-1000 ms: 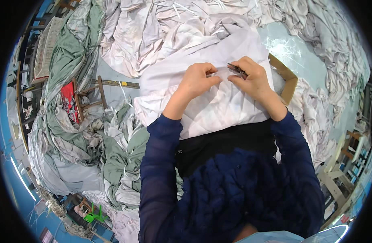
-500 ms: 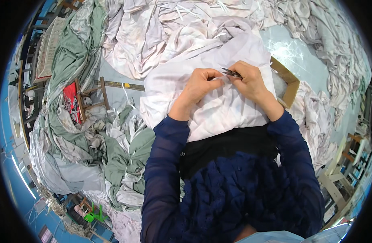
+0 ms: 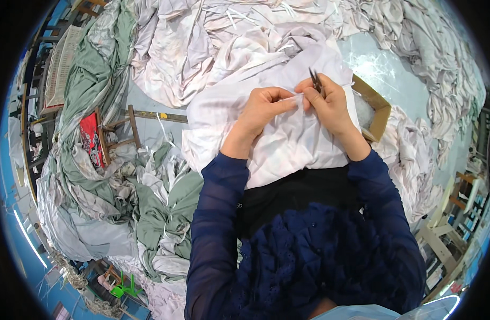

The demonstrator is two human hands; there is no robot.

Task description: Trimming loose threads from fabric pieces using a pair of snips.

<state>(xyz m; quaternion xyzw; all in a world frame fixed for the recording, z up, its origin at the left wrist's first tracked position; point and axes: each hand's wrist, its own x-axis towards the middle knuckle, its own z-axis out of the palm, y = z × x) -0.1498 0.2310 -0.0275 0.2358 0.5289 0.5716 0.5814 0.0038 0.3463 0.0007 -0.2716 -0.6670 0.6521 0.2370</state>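
Observation:
Pale pinkish-white fabric (image 3: 218,114) lies spread over my lap and runs away from me into a larger heap. My left hand (image 3: 262,111) pinches an edge of this fabric between thumb and forefinger. Close beside it, my right hand (image 3: 328,104) holds small dark thread snips (image 3: 316,81), their blades pointing up and away from me. The thumb and forefinger of that hand also meet at the fabric edge by the left fingertips. Whatever fine thread may lie between the fingertips is too small to make out.
An open cardboard box (image 3: 377,109) with grey fluff in it stands right of my lap. Green and white fabric (image 3: 175,208) is heaped on the left, near a wooden stool (image 3: 132,127) with a red patterned cloth (image 3: 91,138). More pale fabric (image 3: 442,69) piles up at the far right.
The snips have swung from pointing left across the fingertips to pointing up, away from the fabric edge. My right fingers have closed in next to the left fingertips.

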